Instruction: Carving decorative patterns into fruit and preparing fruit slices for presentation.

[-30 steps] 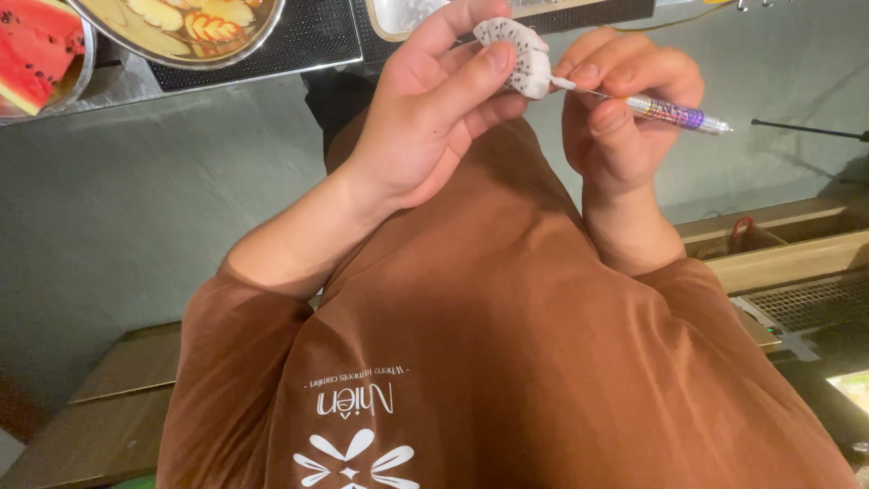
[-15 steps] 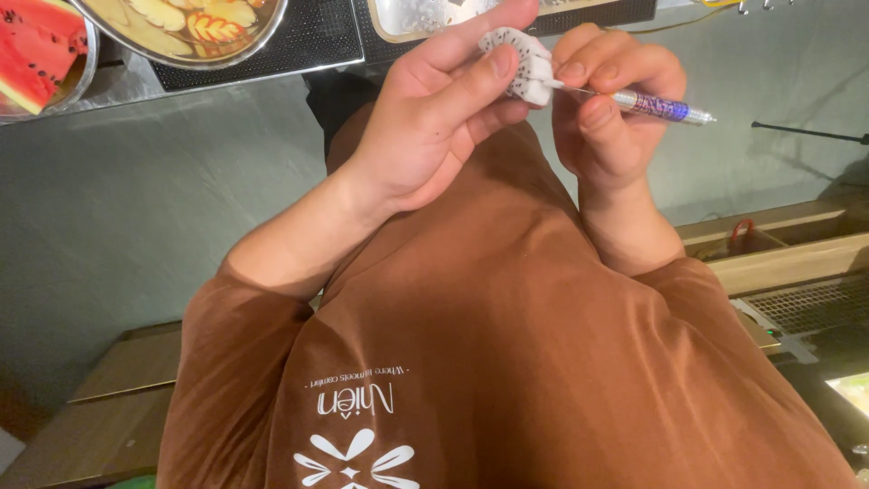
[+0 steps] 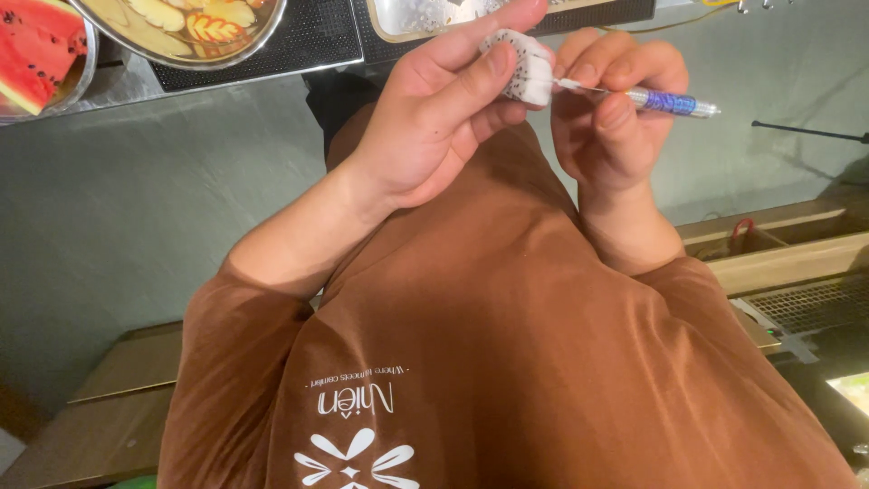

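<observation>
Above the worktop [image 3: 272, 68], my left hand [image 3: 434, 118] pinches a dragon-fruit piece [image 3: 520, 68] steady; my right hand [image 3: 611, 109] clamps the carving tool [image 3: 670, 101], its tip touching the piece.

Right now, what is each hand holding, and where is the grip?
Left hand grips the white speckled fruit piece by its sides; right hand grips the thin carving tool mid-shaft.

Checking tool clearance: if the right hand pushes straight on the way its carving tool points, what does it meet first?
The right hand holds a thin carving tool pointing at the white speckled fruit piece pinched in the left hand. The tip looks already at the fruit, so that comes first; depth unclear.
</observation>
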